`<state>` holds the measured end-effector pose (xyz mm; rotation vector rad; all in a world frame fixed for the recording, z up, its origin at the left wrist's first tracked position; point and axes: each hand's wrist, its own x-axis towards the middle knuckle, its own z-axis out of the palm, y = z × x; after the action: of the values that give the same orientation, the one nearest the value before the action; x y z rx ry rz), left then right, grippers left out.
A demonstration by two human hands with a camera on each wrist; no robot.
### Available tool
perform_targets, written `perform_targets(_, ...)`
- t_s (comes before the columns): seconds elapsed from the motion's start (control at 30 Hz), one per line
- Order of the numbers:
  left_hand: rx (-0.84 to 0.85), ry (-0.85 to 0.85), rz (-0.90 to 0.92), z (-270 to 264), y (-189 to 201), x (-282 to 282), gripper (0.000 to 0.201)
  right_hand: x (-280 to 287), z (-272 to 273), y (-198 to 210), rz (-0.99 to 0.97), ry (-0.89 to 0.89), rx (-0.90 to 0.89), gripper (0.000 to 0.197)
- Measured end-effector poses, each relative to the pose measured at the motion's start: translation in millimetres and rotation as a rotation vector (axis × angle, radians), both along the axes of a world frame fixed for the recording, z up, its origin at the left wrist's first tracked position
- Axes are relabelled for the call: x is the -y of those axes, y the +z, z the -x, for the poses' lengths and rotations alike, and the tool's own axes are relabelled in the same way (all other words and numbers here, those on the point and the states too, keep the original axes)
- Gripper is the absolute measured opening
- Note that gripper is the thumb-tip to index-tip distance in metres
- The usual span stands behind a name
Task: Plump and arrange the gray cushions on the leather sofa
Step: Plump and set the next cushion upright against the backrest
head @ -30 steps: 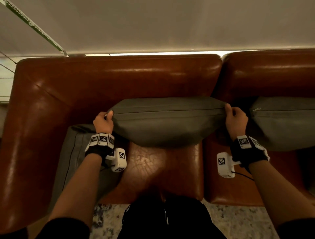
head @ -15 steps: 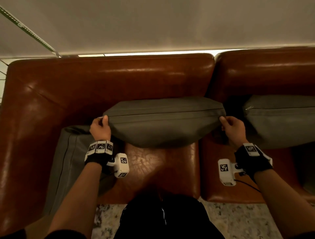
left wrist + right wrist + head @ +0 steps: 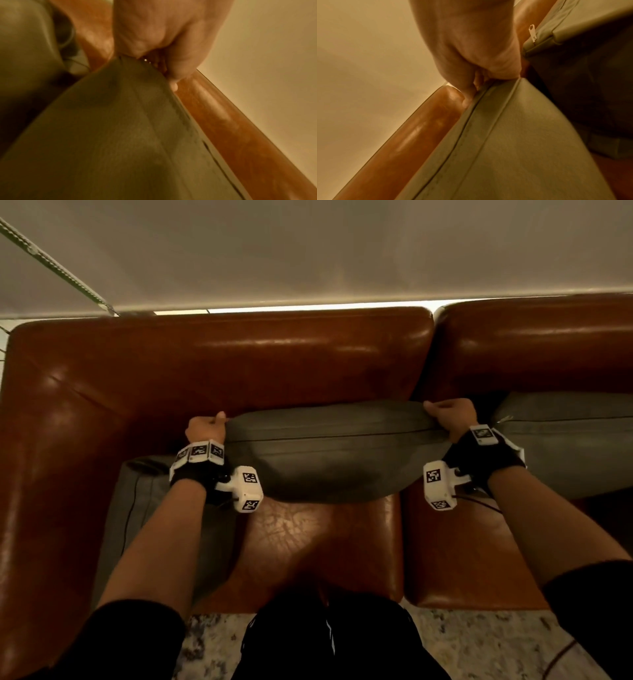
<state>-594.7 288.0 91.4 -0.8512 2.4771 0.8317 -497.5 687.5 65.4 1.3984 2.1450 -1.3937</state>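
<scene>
Setting: brown leather sofa [image 3: 219, 361] against a pale wall [image 3: 308, 251]; patterned rug [image 3: 479, 645] at its foot.
Subject: middle gray cushion [image 3: 329, 453], held up in front of the backrest, its lower edge hanging over the seat [image 3: 318, 546].
Long axis: runs left to right, parallel to the backrest, with a seam along its top face.
Left hand [image 3: 205, 428]: fingers curled tight over the cushion's left top corner; the left wrist view shows the fabric bunched into the fist [image 3: 159, 40].
Right hand [image 3: 450, 417]: fingers curled over the right top corner; the right wrist view shows the seam running up into the grip [image 3: 479, 47].
Cushion relative to hands: stretched between them, with the body sagging below and toward the person; neither hand is nearer, each holds one end.
Critical relation: top edge sits close in front of the backrest face, roughly level between the two hands; contact with the leather cannot be confirmed.
Neighbouring items: second gray cushion [image 3: 565, 440] just beside the right hand, standing against the backrest; third gray cushion [image 3: 150, 508] lying flat on the seat below the left forearm.
Assessment: likely mid-plumping or about to set the cushion back against the backrest; both ends should come down together to keep it square.
Risk: the right corner may crowd the second cushion.
</scene>
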Motion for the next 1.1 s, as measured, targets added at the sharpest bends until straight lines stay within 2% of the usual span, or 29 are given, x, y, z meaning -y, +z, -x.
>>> perform_targets(0.13,-0.128,-0.024,0.195,13,21,59,0.037,-26,-16,-6,-0.126,-0.101,0.066,0.038)
perform_targets(0.2,-0.222,-0.028,0.168,13,36,86,0.043,-36,-23,-6,-0.159,-0.082,0.095,0.04)
perform_targets(0.23,-0.234,-0.052,0.108,9,39,89,0.046,-35,-24,-5,-0.17,-0.063,0.089,0.04)
perform_targets(0.3,-0.182,-0.018,-0.124,-4,39,72,0.053,-25,-23,-3,-0.184,-0.005,0.031,0.039)
perform_targets(0.37,-0.069,0.036,-0.322,-14,30,45,0.051,-12,-20,2,-0.211,0.035,-0.018,0.039)
perform_targets(0.43,-0.007,-0.004,-0.405,-22,12,27,0.045,-7,-21,6,-0.226,0.052,-0.055,0.042)
perform_targets(0.5,-0.021,-0.039,-0.39,-23,-10,25,0.037,-10,-31,9,-0.237,0.08,-0.026,0.047)
perform_targets(0.57,-0.028,0.033,-0.407,-22,-17,24,0.032,-12,-42,12,-0.248,0.111,-0.001,0.048)
perform_targets(0.73,-0.095,0.189,-0.393,-34,10,27,0.03,-7,-39,25,-0.199,0.114,-0.138,0.043)
perform_targets(0.87,-0.088,0.141,-0.252,-36,13,41,0.037,6,-22,34,-0.269,0.148,-0.145,0.044)
perform_targets(0.97,0.001,0.146,-0.177,-34,12,37,0.044,21,-18,25,-0.212,0.045,-0.109,0.047)
perform_targets(1.1,0.022,0.084,-0.129,-35,3,33,0.051,27,-39,10,-0.171,-0.135,-0.022,0.061)
